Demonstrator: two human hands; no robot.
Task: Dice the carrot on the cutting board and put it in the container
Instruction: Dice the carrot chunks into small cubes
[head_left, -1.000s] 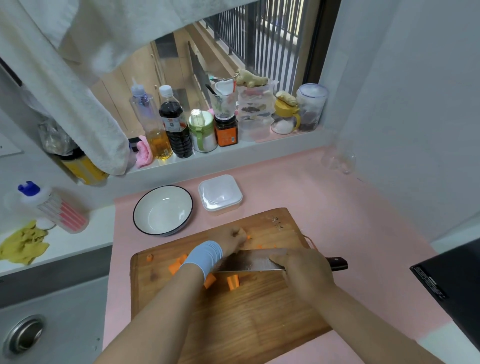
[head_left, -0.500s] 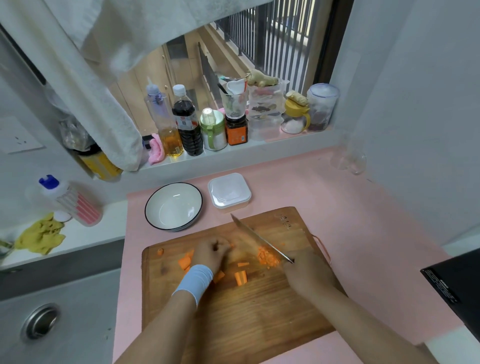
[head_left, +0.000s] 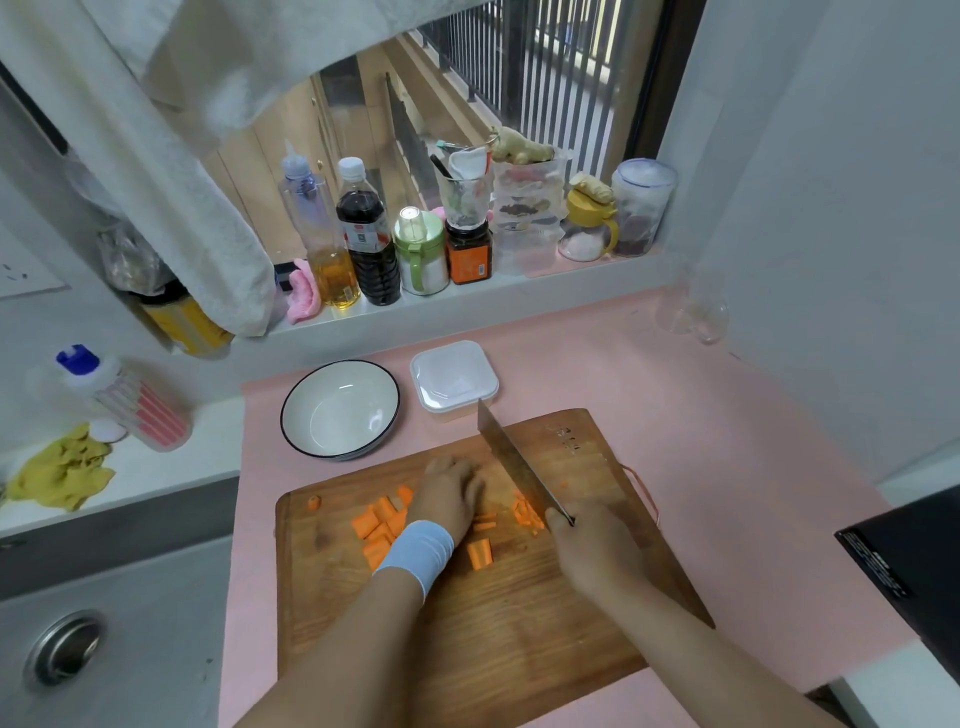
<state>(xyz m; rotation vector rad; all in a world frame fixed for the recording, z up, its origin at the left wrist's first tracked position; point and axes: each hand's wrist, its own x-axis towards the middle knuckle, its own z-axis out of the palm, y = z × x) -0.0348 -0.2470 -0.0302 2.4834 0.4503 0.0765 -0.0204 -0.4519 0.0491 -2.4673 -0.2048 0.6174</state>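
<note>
Chunks of carrot (head_left: 382, 525) lie cut on the wooden cutting board (head_left: 519, 623): the coarse pieces left of the middle, a small heap of fine dice (head_left: 525, 512) just beside the knife (head_left: 514, 462), and one stray bit near the board's left edge. The left hand (head_left: 449, 496), with a pale blue wristband (head_left: 415, 553), rests knuckles up between the chunks and the dice, its fingers bent down to the board; whether they pinch a piece I cannot tell from here. The right hand (head_left: 597, 551) is wrapped round the knife's handle, which it hides, and the blade runs away from the person toward the container (head_left: 453, 376), a white square tub just beyond the board's far edge. A white bowl (head_left: 340, 408) with a dark rim sits left of the tub. Everything rests on a pink mat (head_left: 701, 415); bottles and jars line the window sill (head_left: 519, 283) behind
</note>
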